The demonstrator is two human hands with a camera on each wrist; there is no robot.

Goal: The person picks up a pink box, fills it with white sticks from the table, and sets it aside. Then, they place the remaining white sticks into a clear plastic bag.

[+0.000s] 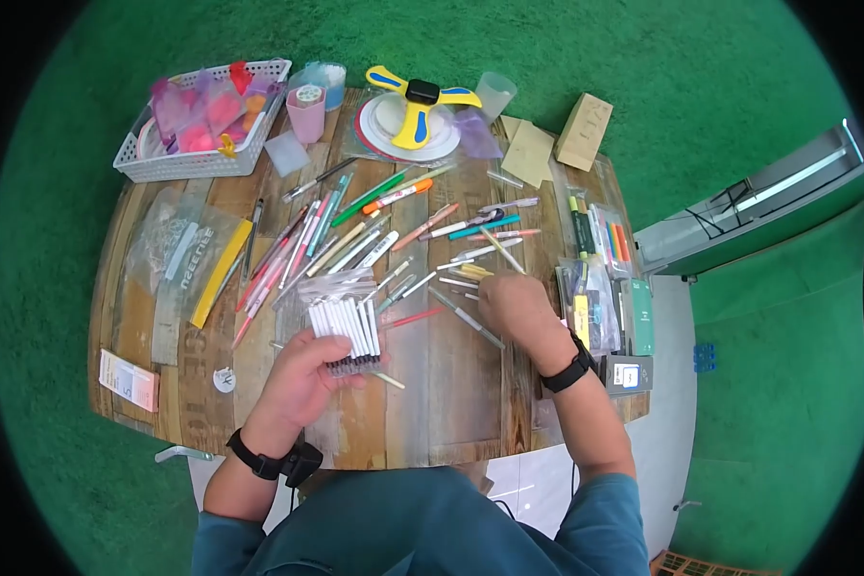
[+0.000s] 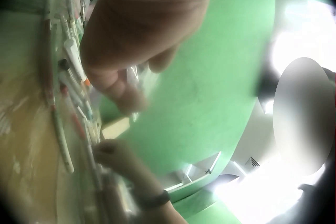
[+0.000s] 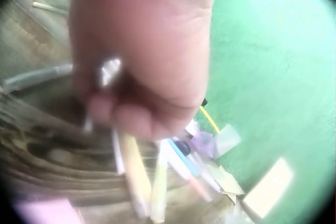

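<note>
My left hand [image 1: 302, 379] grips a small clear zip bag [image 1: 341, 288], its thumb across the front. Inside stands a row of slim white sticks [image 1: 341, 326] with dark lower ends. In the left wrist view the left hand [image 2: 147, 29] is close to the camera and mostly hides the bag. My right hand [image 1: 518, 307] is low over the right side of the pen pile, fingers curled. The right wrist view shows a blurred white stick-like piece [image 3: 110, 71] inside the curled fingers of that hand [image 3: 142, 50]. Yellowish pens [image 3: 137, 176] lie just beyond its fingers.
Loose pens and markers [image 1: 355, 216] spread over the wooden table [image 1: 403, 422]. A white basket [image 1: 192, 168], pink cup [image 1: 306, 115], yellow three-armed toy [image 1: 418, 101] and wooden block [image 1: 584, 132] line the back. A yellow-edged zip bag [image 1: 187, 250] lies left; packs of pens [image 1: 600, 298] sit right.
</note>
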